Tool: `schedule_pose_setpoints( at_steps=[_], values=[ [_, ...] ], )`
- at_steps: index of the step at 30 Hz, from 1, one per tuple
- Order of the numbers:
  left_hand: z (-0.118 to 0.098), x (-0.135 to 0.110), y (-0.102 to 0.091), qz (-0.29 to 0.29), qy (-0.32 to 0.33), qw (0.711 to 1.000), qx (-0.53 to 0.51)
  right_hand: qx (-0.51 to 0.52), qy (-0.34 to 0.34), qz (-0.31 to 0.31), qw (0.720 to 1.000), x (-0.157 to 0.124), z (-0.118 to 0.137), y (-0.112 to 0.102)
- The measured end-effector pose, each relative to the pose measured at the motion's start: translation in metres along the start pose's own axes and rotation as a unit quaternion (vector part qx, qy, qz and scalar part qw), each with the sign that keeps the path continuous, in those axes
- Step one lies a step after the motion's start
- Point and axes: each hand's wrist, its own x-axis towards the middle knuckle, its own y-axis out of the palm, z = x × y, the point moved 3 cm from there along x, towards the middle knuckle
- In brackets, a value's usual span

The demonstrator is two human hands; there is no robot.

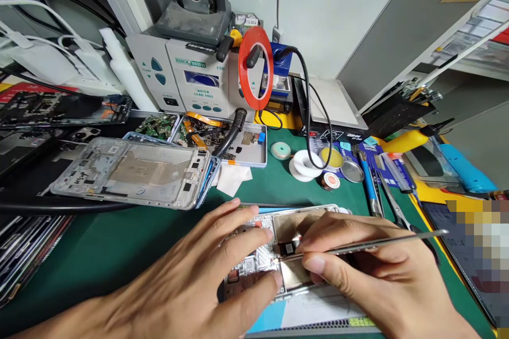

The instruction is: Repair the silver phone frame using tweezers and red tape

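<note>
An opened phone (274, 246) lies on the green mat (119, 243) in front of me, its silver frame and inner boards exposed. My left hand (199, 280) rests on its left side, fingers spread and pressing it down. My right hand (366, 270) pinches metal tweezers (382, 243), whose tips reach a small black part (287, 248) in the middle of the phone. The tweezers' long end sticks out to the right.
A second bare phone frame (131, 172) lies at the left on other phones. Behind stand a soldering station (194, 82), a red tape ring (255, 68), a parts tray (246, 145), solder tins (332, 161) and hand tools (374, 185).
</note>
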Motion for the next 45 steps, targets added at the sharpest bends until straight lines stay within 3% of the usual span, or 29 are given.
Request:
schedule_pose_setpoints(
  at_steps=[12,29,38,45],
  values=[
    [-0.0012,-0.0017,0.0006,-0.012,-0.025,0.999,-0.027,0.003,-0.001,0.018,1.0,0.0021,0.001,-0.0001],
    [0.0021,-0.0031,0.0,0.022,0.007,1.0,-0.021,0.01,0.006,0.036,0.999,-0.0015,0.0001,-0.0015],
    [0.0015,-0.0002,-0.0034,0.006,0.011,1.0,-0.007,0.003,0.0,0.039,0.999,0.0002,-0.0002,-0.0009],
    [0.0003,0.0032,-0.0073,0.046,0.034,0.998,0.01,0.018,0.014,0.034,0.999,0.0002,-0.0002,-0.0013]
  ],
)
